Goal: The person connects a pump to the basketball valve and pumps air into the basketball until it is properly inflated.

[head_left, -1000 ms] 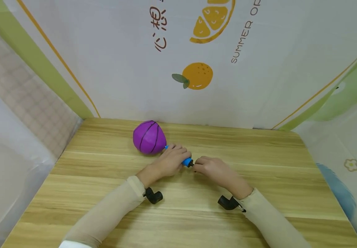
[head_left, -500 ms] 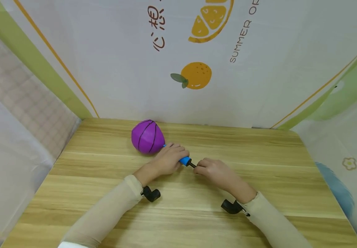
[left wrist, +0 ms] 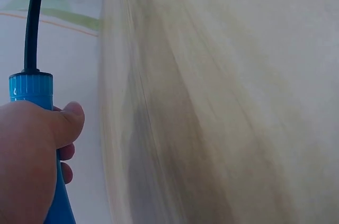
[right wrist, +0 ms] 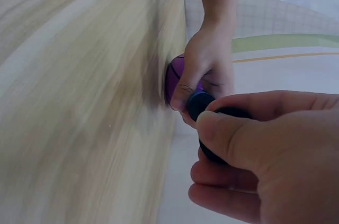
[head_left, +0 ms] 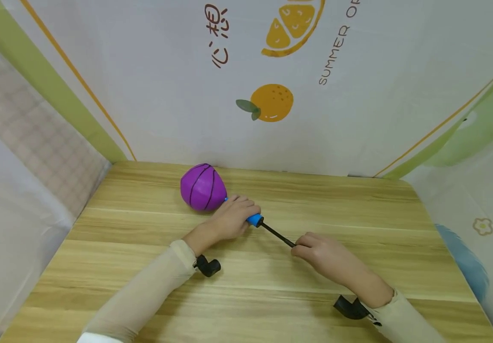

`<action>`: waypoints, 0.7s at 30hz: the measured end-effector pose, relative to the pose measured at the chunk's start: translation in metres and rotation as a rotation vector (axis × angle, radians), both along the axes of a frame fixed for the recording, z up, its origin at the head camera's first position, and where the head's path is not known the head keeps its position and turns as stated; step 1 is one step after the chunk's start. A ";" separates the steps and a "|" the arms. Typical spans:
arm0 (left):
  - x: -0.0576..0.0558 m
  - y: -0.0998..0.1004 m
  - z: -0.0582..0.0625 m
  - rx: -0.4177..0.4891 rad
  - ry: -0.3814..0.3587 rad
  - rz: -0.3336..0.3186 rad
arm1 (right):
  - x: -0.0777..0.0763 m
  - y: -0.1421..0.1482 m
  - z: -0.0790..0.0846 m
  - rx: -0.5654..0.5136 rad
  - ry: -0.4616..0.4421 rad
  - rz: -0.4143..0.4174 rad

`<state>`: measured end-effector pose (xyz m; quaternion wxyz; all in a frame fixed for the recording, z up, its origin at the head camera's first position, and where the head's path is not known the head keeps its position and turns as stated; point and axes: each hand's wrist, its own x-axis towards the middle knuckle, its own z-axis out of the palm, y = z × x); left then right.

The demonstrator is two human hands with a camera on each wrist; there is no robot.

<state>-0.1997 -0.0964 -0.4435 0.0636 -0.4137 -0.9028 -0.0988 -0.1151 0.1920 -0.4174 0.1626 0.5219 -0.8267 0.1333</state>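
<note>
A purple ball (head_left: 203, 187) with black lines, somewhat misshapen, lies at the back left of the table. Beside it my left hand (head_left: 233, 217) grips the blue barrel of a hand pump (head_left: 255, 219), whose tip points at the ball. In the left wrist view the thumb and fingers wrap the blue barrel (left wrist: 33, 87), and a black rod (left wrist: 34, 23) stands out of its end. My right hand (head_left: 327, 257) holds the black handle at the rod's far end. Seen from the right wrist, thumb and fingers curl round that dark handle (right wrist: 212, 152). The ball's joint with the pump is mostly hidden.
The wooden table (head_left: 246, 305) extends around both arms. A white printed cloth (head_left: 177, 95) hangs right behind its back edge, with more cloth at both sides. Black wrist cameras (head_left: 207, 266) sit at the sleeves.
My right hand has moved right and toward me, drawing the pump's black rod far out of the barrel. The left hand and the ball have stayed nearly in place.
</note>
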 end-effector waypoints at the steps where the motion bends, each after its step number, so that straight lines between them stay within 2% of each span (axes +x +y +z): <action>1: 0.000 0.000 0.000 0.001 -0.007 0.001 | 0.002 0.002 0.001 -0.004 0.003 0.001; 7: 0.001 0.002 0.002 -0.002 -0.013 0.009 | 0.002 0.001 0.004 0.031 0.052 -0.008; 14: 0.002 0.003 0.001 -0.017 0.019 0.021 | -0.016 -0.015 -0.002 0.090 0.001 -0.040; 21: 0.003 0.006 -0.001 -0.035 0.025 0.031 | -0.030 -0.034 -0.002 0.106 -0.005 -0.027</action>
